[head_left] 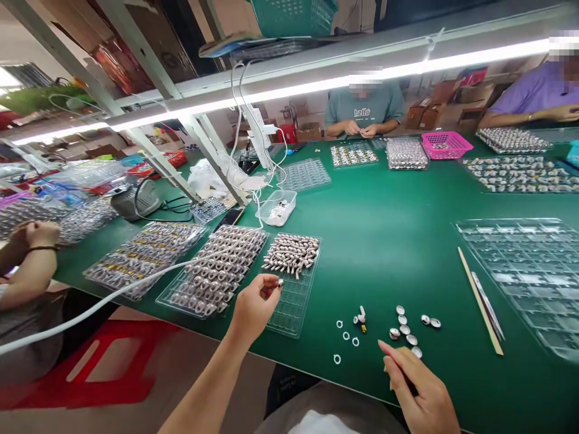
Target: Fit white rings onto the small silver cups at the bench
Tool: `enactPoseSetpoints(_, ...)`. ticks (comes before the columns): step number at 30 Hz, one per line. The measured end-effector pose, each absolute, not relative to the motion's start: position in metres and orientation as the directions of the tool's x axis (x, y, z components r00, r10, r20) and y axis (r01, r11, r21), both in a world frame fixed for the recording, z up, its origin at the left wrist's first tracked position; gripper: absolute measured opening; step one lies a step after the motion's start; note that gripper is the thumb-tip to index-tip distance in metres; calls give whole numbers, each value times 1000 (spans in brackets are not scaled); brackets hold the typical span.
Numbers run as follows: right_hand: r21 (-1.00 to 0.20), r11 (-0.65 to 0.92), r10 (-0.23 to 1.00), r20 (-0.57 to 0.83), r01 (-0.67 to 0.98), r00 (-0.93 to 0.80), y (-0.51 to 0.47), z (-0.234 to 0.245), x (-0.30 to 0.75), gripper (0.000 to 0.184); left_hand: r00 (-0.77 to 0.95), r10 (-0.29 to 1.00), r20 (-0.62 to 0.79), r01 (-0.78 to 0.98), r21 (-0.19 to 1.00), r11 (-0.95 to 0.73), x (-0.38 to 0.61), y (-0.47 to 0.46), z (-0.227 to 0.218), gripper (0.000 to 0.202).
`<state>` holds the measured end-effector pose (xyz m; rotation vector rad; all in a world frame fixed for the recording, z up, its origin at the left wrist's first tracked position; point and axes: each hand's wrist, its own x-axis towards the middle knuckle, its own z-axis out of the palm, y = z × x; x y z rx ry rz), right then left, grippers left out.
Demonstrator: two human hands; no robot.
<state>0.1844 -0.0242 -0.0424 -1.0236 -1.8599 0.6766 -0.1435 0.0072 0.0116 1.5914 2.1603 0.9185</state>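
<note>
My left hand (pixel 256 306) is closed in a pinch on a small earbud part (pixel 280 283), pale with a dark spot. It hovers over a clear plastic tray (pixel 289 307) whose far half is heaped with beige earbud stems (pixel 292 253). My right hand (pixel 423 389) is low over the table, index finger stretched out and the other fingers loosely curled, with nothing visible in it. Just beyond its fingertips lie several round white shells (pixel 404 330). To their left are several white rings (pixel 346 336), a white earbud piece (pixel 362 314) and a small yellow part (pixel 363 328).
Filled trays (pixel 221 265) stand at left, near a plastic box (pixel 275 208) of white parts and a cable (pixel 136 286). A wooden stick (pixel 479 301), tweezers (pixel 487 306) and a clear tray (pixel 534 271) lie right. Co-workers (pixel 366 111) sit across and at left.
</note>
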Motion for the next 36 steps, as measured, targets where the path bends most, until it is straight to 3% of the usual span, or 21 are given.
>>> enactPoseSetpoints(4,-757,560,826,481,338,-293,-25,-43,186,51,-211,967,144,866,486,117,-134,33,10,20)
enactPoseSetpoints(9,-759,522,851,436,388,-293,-29,-47,191,51,-154,981,117,903,419,92,-123,57,6,20)
enactPoseSetpoints(21,-768,544,835,454,338,-310,-32,-50,189,55,-206,979,12,941,277,195,-114,71,1,15)
enactPoseSetpoints(28,-766,538,842,465,352,-274,-33,-50,187,47,-154,988,4,951,271,148,-116,75,-1,17)
enactPoseSetpoints(36,-778,508,861,443,369,-249,-38,-52,188,38,-159,987,29,921,364,137,-123,72,-6,16)
